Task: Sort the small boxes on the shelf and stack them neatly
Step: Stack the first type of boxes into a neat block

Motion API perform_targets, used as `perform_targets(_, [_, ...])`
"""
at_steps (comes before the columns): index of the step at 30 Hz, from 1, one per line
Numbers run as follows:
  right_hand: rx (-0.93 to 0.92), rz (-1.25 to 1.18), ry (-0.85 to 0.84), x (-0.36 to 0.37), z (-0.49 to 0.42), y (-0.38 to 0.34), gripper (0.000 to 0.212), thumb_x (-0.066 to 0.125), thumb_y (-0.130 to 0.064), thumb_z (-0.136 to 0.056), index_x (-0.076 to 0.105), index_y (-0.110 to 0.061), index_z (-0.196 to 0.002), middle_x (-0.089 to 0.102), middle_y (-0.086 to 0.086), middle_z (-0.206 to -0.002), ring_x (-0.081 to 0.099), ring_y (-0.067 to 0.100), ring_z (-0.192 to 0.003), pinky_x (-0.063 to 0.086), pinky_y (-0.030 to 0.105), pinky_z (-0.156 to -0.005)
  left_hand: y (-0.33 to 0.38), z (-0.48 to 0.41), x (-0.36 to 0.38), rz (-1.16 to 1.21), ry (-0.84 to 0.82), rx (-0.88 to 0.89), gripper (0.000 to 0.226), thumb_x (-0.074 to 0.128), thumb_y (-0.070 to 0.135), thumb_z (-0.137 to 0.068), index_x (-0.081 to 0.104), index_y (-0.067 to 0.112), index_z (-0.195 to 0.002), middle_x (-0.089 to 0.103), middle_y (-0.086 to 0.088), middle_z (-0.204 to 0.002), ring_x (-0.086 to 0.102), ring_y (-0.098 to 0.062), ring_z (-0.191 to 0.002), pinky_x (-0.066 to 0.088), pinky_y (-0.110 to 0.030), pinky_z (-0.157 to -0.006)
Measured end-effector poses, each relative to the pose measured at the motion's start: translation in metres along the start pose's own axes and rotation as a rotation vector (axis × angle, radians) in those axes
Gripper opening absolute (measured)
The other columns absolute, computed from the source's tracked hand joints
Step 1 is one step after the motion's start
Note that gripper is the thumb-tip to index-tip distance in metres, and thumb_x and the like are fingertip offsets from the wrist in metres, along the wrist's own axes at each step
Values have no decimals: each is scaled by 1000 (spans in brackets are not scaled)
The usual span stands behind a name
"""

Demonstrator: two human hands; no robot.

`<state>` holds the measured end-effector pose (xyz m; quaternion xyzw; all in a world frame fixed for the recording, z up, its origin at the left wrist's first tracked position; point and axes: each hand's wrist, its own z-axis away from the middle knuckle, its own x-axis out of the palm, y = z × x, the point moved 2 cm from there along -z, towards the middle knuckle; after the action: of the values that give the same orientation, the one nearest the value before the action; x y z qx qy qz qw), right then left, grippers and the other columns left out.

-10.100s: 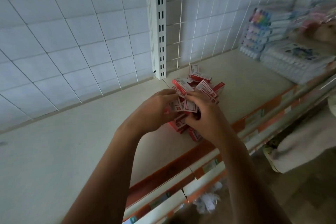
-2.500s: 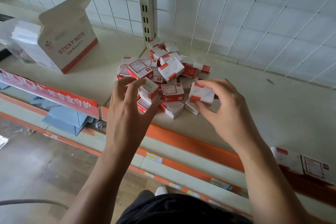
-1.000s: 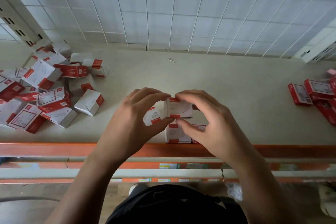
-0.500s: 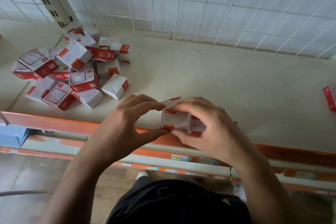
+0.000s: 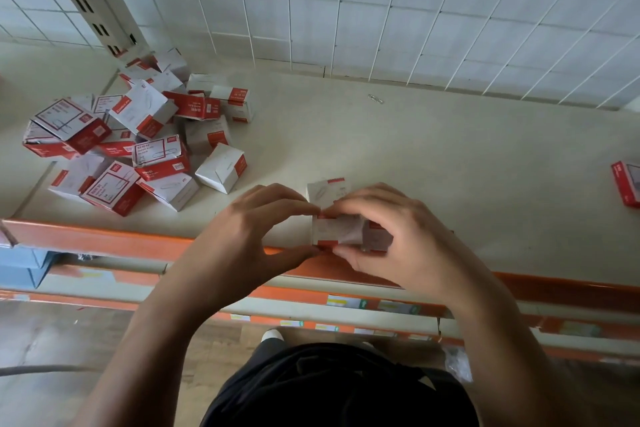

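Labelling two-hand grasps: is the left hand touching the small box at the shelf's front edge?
Touching. Head view: the left hand pinches the small box at its left edge, forefinger on the top corner, thumb on the bottom.

The right hand [image 5: 391, 239] covers much of the blurred held boxes [image 5: 337, 230]. A red box [image 5: 628, 184] is cut by the right edge. A far speck [image 5: 375, 99] is too small to tell.

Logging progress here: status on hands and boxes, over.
Left hand and right hand pinch small boxes at shelf front edge. Loose pile at left, unsorted. Nothing blocking.
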<state>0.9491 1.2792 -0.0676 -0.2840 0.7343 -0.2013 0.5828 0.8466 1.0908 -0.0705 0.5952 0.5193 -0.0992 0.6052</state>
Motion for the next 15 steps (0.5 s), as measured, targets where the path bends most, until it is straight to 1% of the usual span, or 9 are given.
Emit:
perform_targets(3, [11,62,18,5,-2,3,43,80,-19,-78,68,-16,-118,65,-6,-116,57,15,-112,49,34,-91,-3,-2,1,-26,20,-17,38,74,37,-82,68,21,-117,61,9,-111,60,-11,-102,51,-36,-83])
perform_targets(5, [30,69,-19,4,0,4,42,80,-24,-78,68,-18,-118,66,-6,-117,58,14,-112,50,36,-91,-3,-3,2,-40,10,-13,35,73,37,-84,69,21,-114,62,10,-109,60,-11,-101,52,-35,-83])
perform_targets(7, [55,61,-52,2,3,5,43,79,-29,-79,67,-21,-119,66,-9,-118,59,11,-111,50,35,-90,-3,-2,3,-28,-12,3,30,71,39,-84,70,23,-109,63,12,-106,60,-9,-100,52,-34,-82])
perform_targets(10, [83,44,-72,-2,6,5,46,80,-30,-79,66,-25,-122,65,-12,-119,60,7,-111,51,34,-90,-1,-1,6,-4,-42,22,30,65,44,-83,71,23,-103,64,14,-103,61,-8,-97,51,-35,-80])
perform_targets(15, [112,40,-102,-6,7,6,47,80,-31,-79,64,-29,-124,66,-13,-117,60,4,-108,51,34,-89,2,-4,5,1,-28,31,30,62,48,-85,72,22,-98,65,14,-98,62,-8,-93,52,-36,-77])
